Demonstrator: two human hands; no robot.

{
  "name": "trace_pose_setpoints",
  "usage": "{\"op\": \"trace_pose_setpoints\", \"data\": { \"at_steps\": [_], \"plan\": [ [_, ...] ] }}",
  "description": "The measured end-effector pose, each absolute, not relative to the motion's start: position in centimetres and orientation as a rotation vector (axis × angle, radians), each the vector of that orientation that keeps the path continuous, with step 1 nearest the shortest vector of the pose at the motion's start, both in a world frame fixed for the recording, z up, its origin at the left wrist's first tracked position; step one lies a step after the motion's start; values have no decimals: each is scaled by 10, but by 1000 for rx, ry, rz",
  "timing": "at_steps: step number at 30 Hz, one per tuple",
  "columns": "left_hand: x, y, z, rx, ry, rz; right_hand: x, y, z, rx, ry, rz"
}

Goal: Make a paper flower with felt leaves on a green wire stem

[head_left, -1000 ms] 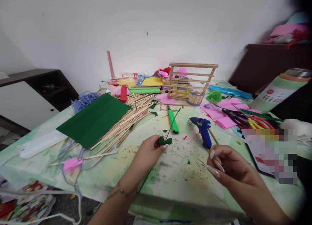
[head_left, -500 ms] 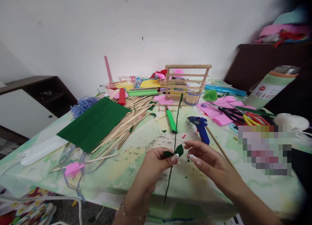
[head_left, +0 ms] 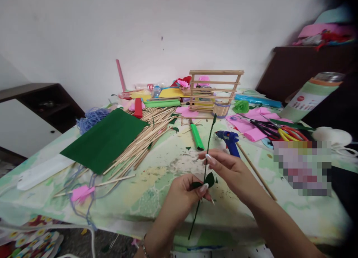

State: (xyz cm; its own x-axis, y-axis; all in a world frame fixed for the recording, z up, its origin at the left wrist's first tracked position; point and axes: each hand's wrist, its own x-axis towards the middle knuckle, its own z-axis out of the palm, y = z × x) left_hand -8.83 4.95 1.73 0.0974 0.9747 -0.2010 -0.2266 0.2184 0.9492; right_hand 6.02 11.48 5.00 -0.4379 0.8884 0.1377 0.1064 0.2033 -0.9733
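A thin dark-green flower stem (head_left: pixel 212 131) stands tilted over the near part of the table. Two dark-green leaves (head_left: pixel 210 179) spread from it low down. My left hand (head_left: pixel 186 194) pinches the stem at the base of these leaves, thumb on top. Higher up, my right hand (head_left: pixel 226 168) has its thumb and index finger closed around the stem. Just beyond the right hand lies a blue glue gun (head_left: pixel 228 138), partly hidden by that hand. A green utility knife (head_left: pixel 197 137) rests to the left of the stem.
Bamboo sticks (head_left: pixel 142 142) and a green sheet (head_left: pixel 104 140) lie to the left. Behind stands a stick rack (head_left: pixel 216 72). Scissors (head_left: pixel 263 129), pink paper (head_left: pixel 248 129) and a leaning bottle (head_left: pixel 310 97) are on the right. A loose rod (head_left: pixel 257 172) lies beside my right forearm.
My right hand has moved left and up from beside the leaves and closed on the stem. The stem leans further right at its top. My left hand keeps its pinch.
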Motion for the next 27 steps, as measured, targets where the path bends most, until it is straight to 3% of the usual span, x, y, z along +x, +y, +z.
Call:
{"op": "trace_pose_setpoints", "data": {
  "at_steps": [9, 14, 17, 19, 27],
  "plan": [
    [-119, 33, 28, 1283, 1161, 819, 53, 122, 53, -883, -1787, 1363],
    [-157, 53, 61, 1406, 1375, 992, 55, 127, 58, -980, -1837, 1494],
    [-170, 95, 83, 1507, 1696, 1206, 51, 137, 60, -1058, -1792, 1561],
    [-174, 132, 89, 1701, 1963, 1131, 46, 144, 58, -1078, -1752, 1567],
    [-175, 221, 38, 2069, 2042, 702, 36, 153, 38, -1005, -1776, 1611]
  ]
}}
